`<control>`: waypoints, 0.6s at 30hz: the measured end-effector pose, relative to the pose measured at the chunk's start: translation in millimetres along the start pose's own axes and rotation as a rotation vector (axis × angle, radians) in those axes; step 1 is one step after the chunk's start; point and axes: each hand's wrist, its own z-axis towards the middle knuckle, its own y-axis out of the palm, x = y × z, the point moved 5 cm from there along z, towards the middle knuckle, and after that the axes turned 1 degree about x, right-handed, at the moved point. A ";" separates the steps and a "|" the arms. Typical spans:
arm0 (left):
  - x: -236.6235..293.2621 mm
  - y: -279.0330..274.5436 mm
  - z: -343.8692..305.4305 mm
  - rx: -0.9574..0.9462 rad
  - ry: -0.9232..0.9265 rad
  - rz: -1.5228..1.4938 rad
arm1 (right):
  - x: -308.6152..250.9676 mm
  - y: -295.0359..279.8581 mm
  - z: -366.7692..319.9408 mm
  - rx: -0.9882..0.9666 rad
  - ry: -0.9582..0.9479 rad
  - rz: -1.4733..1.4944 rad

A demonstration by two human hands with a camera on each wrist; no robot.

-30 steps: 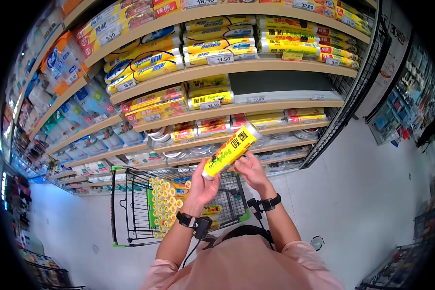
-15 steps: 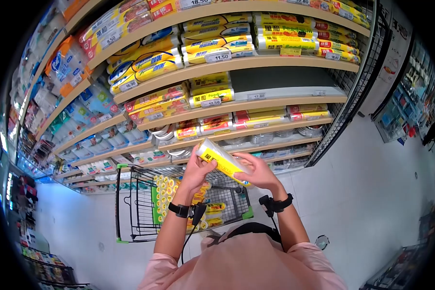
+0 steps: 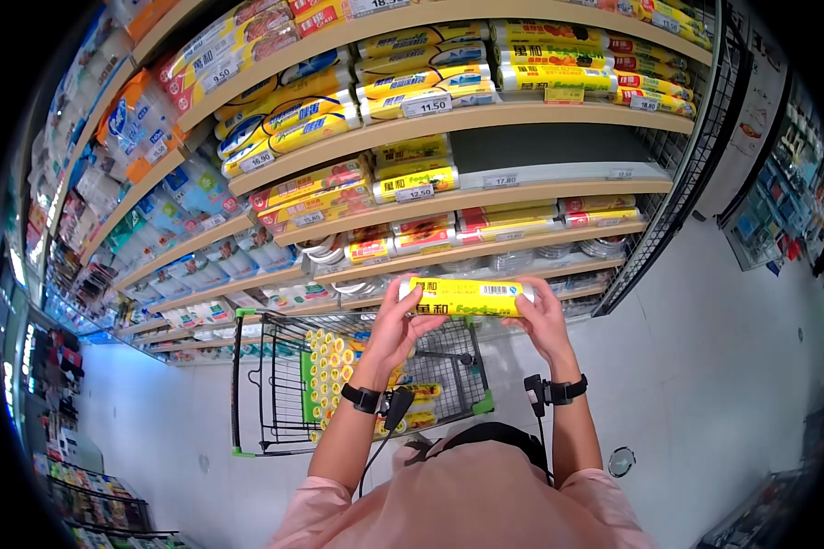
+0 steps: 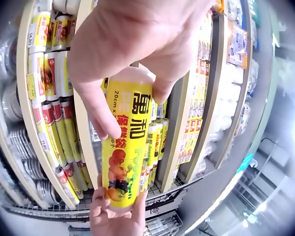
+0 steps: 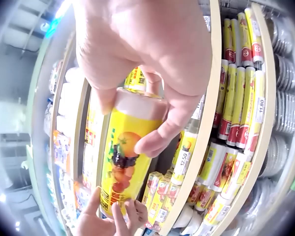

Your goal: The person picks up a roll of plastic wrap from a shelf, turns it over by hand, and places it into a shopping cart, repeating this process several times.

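Both hands hold a yellow roll of plastic food bags (image 3: 467,298) level in front of the shelves, in the head view. My left hand (image 3: 395,331) grips one end, thumb over the wrapper. At the other end, my right hand (image 3: 547,322) has its fingers and thumb round the roll. Printed fruit and dark lettering show on the wrapper of the bag roll (image 4: 125,147) in the left wrist view. The right wrist view shows its pale end in the right hand (image 5: 147,49), with the left fingers (image 5: 119,214) at the far end.
Below the hands stands a black wire shopping cart (image 3: 484,402) with green corners, holding several upright yellow rolls (image 3: 334,371) and a few lying ones (image 3: 421,392). Shelves ahead carry more yellow rolls (image 3: 417,185) and price tags. A wire mesh panel (image 3: 655,238) ends the shelving at right.
The roll has gone from tilted up to the right, through tilted down to the right, to level. Its printed side has turned, and the right hand has shifted to its right end.
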 end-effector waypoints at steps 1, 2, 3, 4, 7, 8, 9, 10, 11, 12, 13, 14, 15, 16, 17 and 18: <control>-0.6 -0.9 2.2 -0.008 -0.011 -0.018 | -3.0 0.9 -1.9 0.022 -0.015 0.011; -2.2 -4.6 5.2 -0.015 -0.024 -0.038 | -6.3 1.8 -3.3 0.025 -0.032 0.022; -4.3 -8.9 7.9 -0.020 -0.038 -0.058 | -8.6 2.3 -4.7 0.010 -0.023 0.041; -3.3 -9.4 9.2 -0.097 -0.030 -0.062 | -11.2 2.2 -5.8 -0.006 -0.012 0.060; 2.6 4.0 4.5 -0.164 0.043 -0.042 | -18.9 2.3 -7.0 -0.002 -0.020 0.017; 2.3 3.2 5.2 -0.150 0.062 -0.029 | -21.8 2.9 -5.9 0.020 -0.021 -0.033; 1.6 0.7 5.6 -0.136 0.079 -0.014 | -23.0 2.2 -5.3 0.042 -0.020 -0.081; 2.4 -0.7 6.7 -0.127 0.093 0.007 | -22.1 0.7 -3.2 0.046 -0.019 -0.141; 2.3 -2.9 8.6 -0.069 0.066 0.003 | -17.7 -3.2 0.2 0.027 0.000 -0.129; 1.7 -5.6 9.1 -0.007 0.038 0.001 | -13.5 -5.9 2.5 0.008 0.024 -0.116; 0.4 -8.7 7.7 0.058 0.010 -0.003 | -9.7 -8.0 2.3 -0.012 0.050 -0.103; -0.9 -10.7 6.9 0.121 -0.014 -0.010 | -8.6 -8.5 2.2 -0.023 0.032 -0.046; -2.3 -9.9 7.1 0.139 -0.051 -0.007 | -15.6 -3.5 -1.0 -0.028 -0.002 -0.033; -3.3 -9.1 7.1 0.156 -0.086 -0.005 | -25.0 2.4 -4.2 -0.035 -0.038 -0.022; -4.7 -9.0 6.6 0.174 -0.121 -0.002 | -31.1 4.4 -6.4 -0.042 -0.073 -0.010; -7.0 -9.2 6.7 0.158 -0.137 0.034 | -31.6 3.0 -5.9 -0.025 -0.108 -0.060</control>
